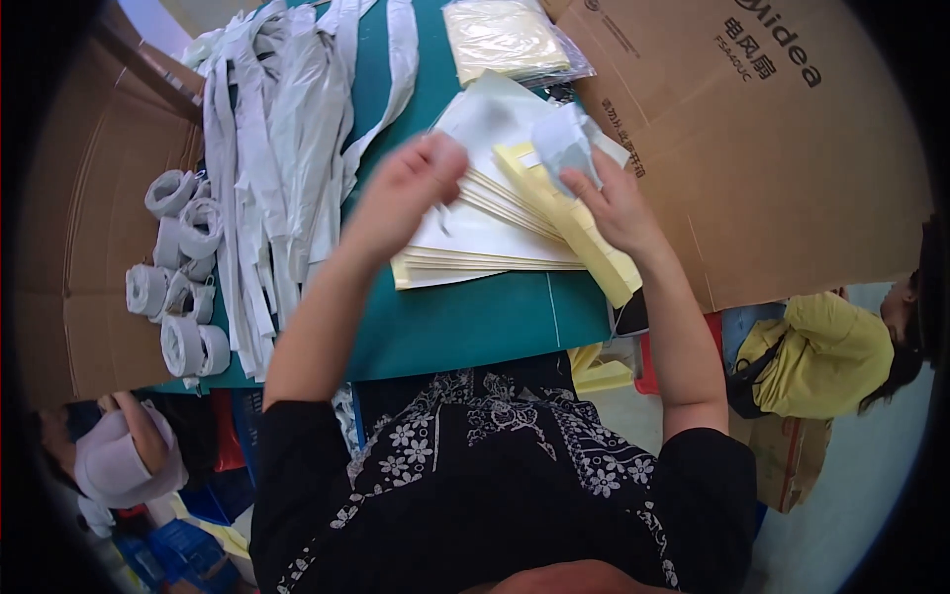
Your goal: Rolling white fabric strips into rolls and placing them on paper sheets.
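One yellow strip (pixel 568 224) slants lengthwise from left of your right hand (pixel 614 203) toward you past its wrist, that hand pinching a white piece (pixel 562 137), your left hand (pixel 421 178) curled, any hold too blurred to tell.

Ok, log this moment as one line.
left hand: blurred, grip unclear; right hand: holds pale crumpled piece; nearby: yellow strip, white sheets

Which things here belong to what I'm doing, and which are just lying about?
Seemingly in the job:
pale crumpled piece, in the right hand's grip
yellow strip, beside that hand
yellow-edged white sheets

Seemingly just lying about:
white coiled rolls
long white strips
bagged yellow bundle
cardboard
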Motion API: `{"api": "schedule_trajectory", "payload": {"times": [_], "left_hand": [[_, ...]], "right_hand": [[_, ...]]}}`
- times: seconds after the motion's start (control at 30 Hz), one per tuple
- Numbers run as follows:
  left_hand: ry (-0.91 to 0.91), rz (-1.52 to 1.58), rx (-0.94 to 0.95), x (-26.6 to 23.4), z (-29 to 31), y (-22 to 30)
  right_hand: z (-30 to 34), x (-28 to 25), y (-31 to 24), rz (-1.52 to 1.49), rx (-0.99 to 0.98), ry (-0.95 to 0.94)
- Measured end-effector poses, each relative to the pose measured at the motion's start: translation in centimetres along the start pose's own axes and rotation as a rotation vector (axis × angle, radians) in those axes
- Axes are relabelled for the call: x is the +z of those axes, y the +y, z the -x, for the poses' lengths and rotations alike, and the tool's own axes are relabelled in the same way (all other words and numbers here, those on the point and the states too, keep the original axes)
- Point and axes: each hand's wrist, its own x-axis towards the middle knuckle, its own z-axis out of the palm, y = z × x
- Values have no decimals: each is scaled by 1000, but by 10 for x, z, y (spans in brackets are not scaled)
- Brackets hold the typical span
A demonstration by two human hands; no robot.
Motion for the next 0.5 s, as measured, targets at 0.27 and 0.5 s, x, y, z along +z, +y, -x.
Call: {"api": "schedule_trajectory", "payload": {"times": [0.27, 0.5], "left_hand": [[291, -132, -155, 34, 54, -22], [317, -131, -192, 19, 78, -20]], "right_hand": [[19, 54, -59, -119, -78, -151], [30, 74, -80, -108, -316, -109]]}}
